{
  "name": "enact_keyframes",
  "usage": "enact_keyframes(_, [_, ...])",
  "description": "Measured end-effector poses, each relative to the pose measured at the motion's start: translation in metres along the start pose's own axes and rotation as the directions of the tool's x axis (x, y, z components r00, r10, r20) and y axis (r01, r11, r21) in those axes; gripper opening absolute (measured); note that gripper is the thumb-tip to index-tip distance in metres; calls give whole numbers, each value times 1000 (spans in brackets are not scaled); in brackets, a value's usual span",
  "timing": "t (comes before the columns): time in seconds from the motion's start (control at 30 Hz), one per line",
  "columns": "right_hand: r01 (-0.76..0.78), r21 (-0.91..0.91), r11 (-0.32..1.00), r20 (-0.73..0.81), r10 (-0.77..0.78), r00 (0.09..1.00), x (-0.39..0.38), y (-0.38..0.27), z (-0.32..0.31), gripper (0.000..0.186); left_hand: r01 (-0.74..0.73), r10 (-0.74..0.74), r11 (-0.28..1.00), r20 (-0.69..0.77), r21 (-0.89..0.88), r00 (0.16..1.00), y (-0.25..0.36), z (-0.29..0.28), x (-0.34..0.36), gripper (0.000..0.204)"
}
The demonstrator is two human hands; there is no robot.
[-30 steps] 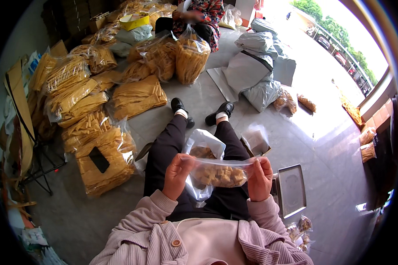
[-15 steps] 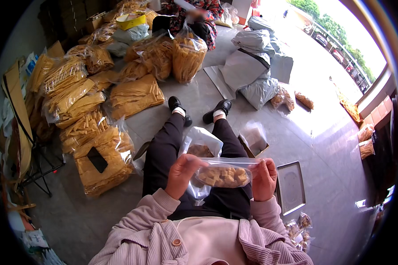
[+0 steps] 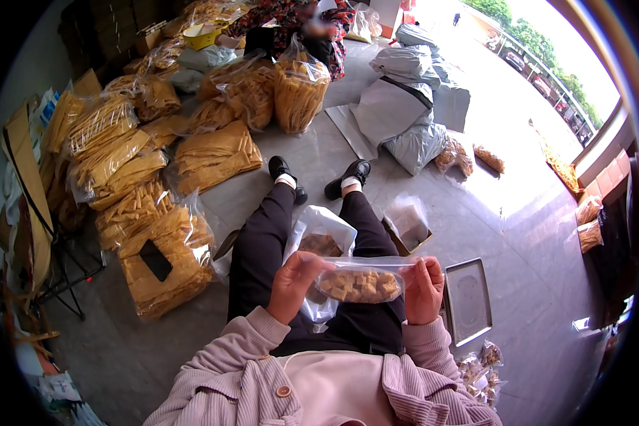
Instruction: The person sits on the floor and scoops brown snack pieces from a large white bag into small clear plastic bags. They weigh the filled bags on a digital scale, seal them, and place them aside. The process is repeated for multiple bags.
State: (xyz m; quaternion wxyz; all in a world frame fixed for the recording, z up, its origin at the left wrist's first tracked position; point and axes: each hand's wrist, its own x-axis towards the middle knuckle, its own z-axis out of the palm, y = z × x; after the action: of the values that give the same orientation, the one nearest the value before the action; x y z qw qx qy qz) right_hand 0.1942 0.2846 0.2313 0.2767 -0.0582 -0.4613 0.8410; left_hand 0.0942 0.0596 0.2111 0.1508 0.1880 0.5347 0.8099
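A clear zip bag (image 3: 360, 284) with light-brown chunks in it hangs level over my lap, stretched between both hands. My left hand (image 3: 293, 282) pinches the bag's upper left corner, and my right hand (image 3: 424, 287) pinches the upper right corner. The zip strip along the top looks flat; I cannot tell if it is sealed. Behind the bag, between my thighs, a white plastic bag (image 3: 336, 226) gapes and shows brown pieces inside. Part of it is hidden by the zip bag and my left hand.
Right of my leg lie an open carton (image 3: 409, 245) with clear bags, a metal tray (image 3: 468, 302) and small filled packets (image 3: 481, 380). Large bags of yellow-brown strips (image 3: 167, 248) cover the left, a black phone (image 3: 155, 260) on one. Grey sacks (image 3: 405, 106) and a person (image 3: 312, 32) are farther off.
My hands and the zip bag have barely moved. The far person has shifted, one arm now reaching left to the yellow box, which has tilted.
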Motion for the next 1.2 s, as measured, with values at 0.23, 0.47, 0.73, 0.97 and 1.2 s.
enact_keyframes(0.23, [-12, -8, 1000, -14, 12, 1000, 2, 3, -5, 8, 18, -18, 1000, -4, 16, 1000, -3, 2, 1, 16])
enact_keyframes(0.47, [-26, -12, 1000, -28, 25, 999, 4, 5, -11, 8, 39, -39, 999, 0, 13, 999, -3, 5, 5, 17])
enact_keyframes(0.73, [-19, -29, 999, -108, 16, 994, 7, -5, -5, 11, 58, -58, 998, 37, -8, 998, -5, 9, 9, 17])
enact_keyframes(0.97, [-12, -14, 1000, -120, 10, 993, 9, -4, -13, 10, 94, -96, 995, 51, 37, 994, -6, 7, 7, 21])
enact_keyframes(1.2, [-3, -16, 1000, -142, 0, 990, 10, -5, -12, 10, 110, -111, 993, 24, 31, 994, -4, 8, 9, 22])
